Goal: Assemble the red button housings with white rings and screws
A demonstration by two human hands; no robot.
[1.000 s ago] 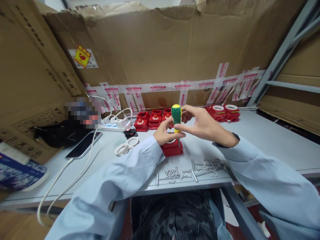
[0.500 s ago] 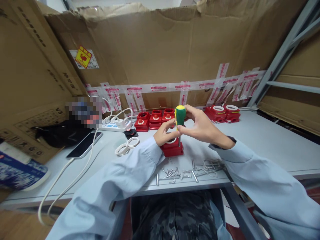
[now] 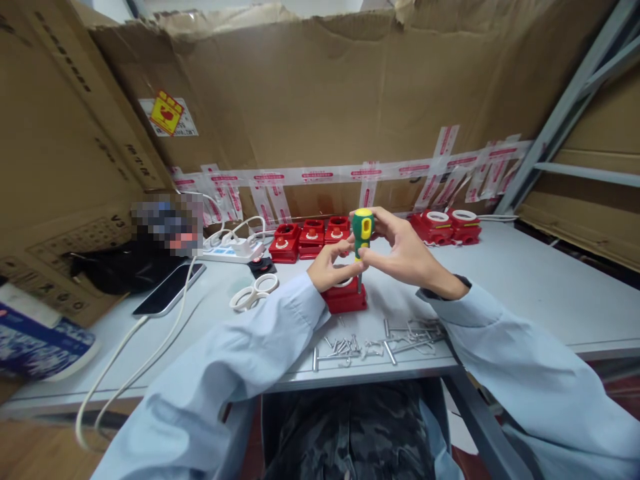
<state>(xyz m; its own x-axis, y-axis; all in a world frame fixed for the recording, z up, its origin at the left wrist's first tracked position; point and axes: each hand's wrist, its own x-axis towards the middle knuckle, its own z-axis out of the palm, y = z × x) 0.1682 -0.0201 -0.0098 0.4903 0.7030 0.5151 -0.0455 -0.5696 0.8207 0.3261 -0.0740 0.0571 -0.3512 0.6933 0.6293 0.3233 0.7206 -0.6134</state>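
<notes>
A green and yellow screwdriver (image 3: pixel 363 230) stands upright, tip down, at the right part of a red housing (image 3: pixel 346 302) with a white ring (image 3: pixel 344 283) on top. My right hand (image 3: pixel 400 250) is closed round its handle with thumb and fingers. My left hand (image 3: pixel 330 265) pinches the shaft just below the handle, over the housing. The screwdriver's tip and whatever it meets are hard to make out. In front of the housing lies a spread of loose silver screws (image 3: pixel 347 345) and T-shaped metal pieces (image 3: pixel 390 352).
Several red housings (image 3: pixel 285 245) stand at the back, with more white-ringed ones (image 3: pixel 464 230) back right. Loose white rings (image 3: pixel 266 284), a black part (image 3: pixel 262 267), a phone (image 3: pixel 170 291), and a power strip (image 3: pixel 233 251) with cables lie left. A cardboard wall (image 3: pixel 320 100) closes the back.
The screwdriver handle has turned in my right hand, so a yellow patch now faces me. Its top has shifted slightly right. The housing stays in place.
</notes>
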